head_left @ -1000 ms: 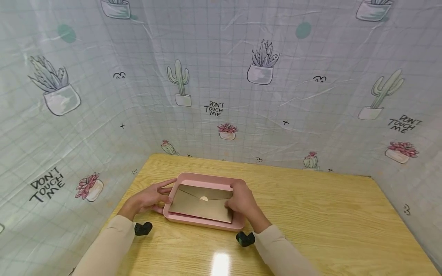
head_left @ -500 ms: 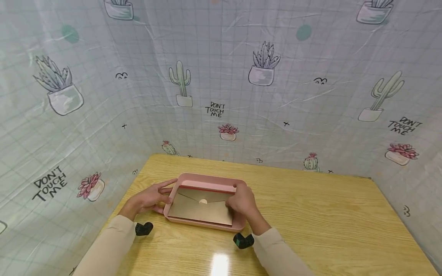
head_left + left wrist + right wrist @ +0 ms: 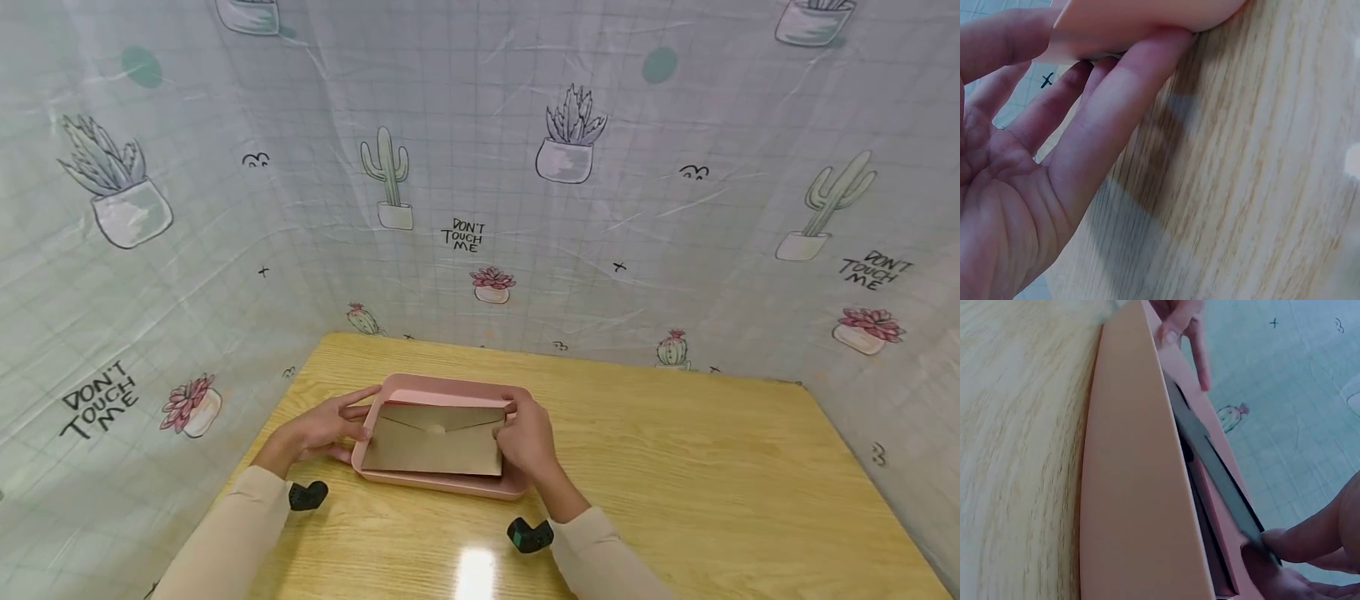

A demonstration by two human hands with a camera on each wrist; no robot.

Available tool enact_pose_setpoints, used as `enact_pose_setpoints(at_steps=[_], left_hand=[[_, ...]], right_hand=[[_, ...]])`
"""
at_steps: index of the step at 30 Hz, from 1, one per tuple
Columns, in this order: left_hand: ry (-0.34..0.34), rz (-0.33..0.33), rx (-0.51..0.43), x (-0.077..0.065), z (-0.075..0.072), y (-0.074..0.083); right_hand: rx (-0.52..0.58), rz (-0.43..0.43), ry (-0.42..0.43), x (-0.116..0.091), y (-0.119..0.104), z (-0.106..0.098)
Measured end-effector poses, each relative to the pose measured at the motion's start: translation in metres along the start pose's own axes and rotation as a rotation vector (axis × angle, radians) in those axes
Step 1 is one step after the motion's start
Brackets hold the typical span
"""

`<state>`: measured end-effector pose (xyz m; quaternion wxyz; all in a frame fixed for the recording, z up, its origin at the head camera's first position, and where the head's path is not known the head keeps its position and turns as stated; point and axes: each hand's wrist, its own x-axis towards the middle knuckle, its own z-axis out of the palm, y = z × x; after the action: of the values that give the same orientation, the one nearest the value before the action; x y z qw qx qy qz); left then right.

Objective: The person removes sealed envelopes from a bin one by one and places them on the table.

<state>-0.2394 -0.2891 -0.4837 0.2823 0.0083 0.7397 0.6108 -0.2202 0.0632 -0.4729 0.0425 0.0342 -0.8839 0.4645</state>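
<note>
A gold-brown envelope [image 3: 435, 454] with a pointed flap lies tilted in a pink tray [image 3: 450, 386]. At the envelope's right edge, my right hand [image 3: 529, 437] pinches it between thumb and fingers. The right wrist view has that envelope [image 3: 1222, 481] lifted at this end, with a gap beneath it. Under it lie more flat pieces, a dark one and a reddish one [image 3: 1215, 515]. My left hand [image 3: 327, 429] holds the tray's left end, its thumb on the rim. Seen from the left wrist, fingers reach against the underside of the tray [image 3: 1129, 22].
The tray stands on a wooden table [image 3: 675, 467], toward its left side. A plastic sheet [image 3: 540, 233] printed with cacti hangs behind and at both sides. Black wrist devices, including one at the right cuff [image 3: 529, 535], sit at both sleeves.
The envelope slid toward me, baring a red edge behind it, then shifted back slightly and tilted, its gold shine dulling. My right hand moved with it; the left stayed on the tray.
</note>
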Motion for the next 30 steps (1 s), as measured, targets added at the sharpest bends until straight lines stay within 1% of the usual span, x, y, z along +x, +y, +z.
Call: enact_pose_setpoints(at_steps=[5,8,13,17,19,22,27,30], left_hand=[[0.006,-0.001,0.002,-0.003,0.000,0.002],[0.006,-0.002,0.003,-0.004,0.001,0.002],[0.012,0.004,0.015,-0.005,0.001,0.003],[0.010,0.005,0.019,-0.005,0.001,0.004],[0.008,0.003,0.019,-0.006,0.000,0.004],[0.010,-0.009,0.016,-0.004,0.000,0.004],[0.002,-0.016,0.027,-0.001,0.002,0.004],[0.010,-0.021,0.014,-0.002,0.003,0.004]], right_hand=[[0.133,0.036,0.011,0.002,0.005,0.000],[0.206,0.079,-0.011,0.003,0.007,0.000],[0.296,0.132,-0.038,0.004,0.008,0.000],[0.408,0.182,-0.062,0.005,0.007,0.002],[0.448,0.200,-0.070,0.006,0.007,0.002],[0.450,0.221,-0.056,0.007,0.008,0.002],[0.405,0.251,-0.006,0.008,0.008,-0.003],[0.409,0.260,-0.003,0.009,0.007,-0.008]])
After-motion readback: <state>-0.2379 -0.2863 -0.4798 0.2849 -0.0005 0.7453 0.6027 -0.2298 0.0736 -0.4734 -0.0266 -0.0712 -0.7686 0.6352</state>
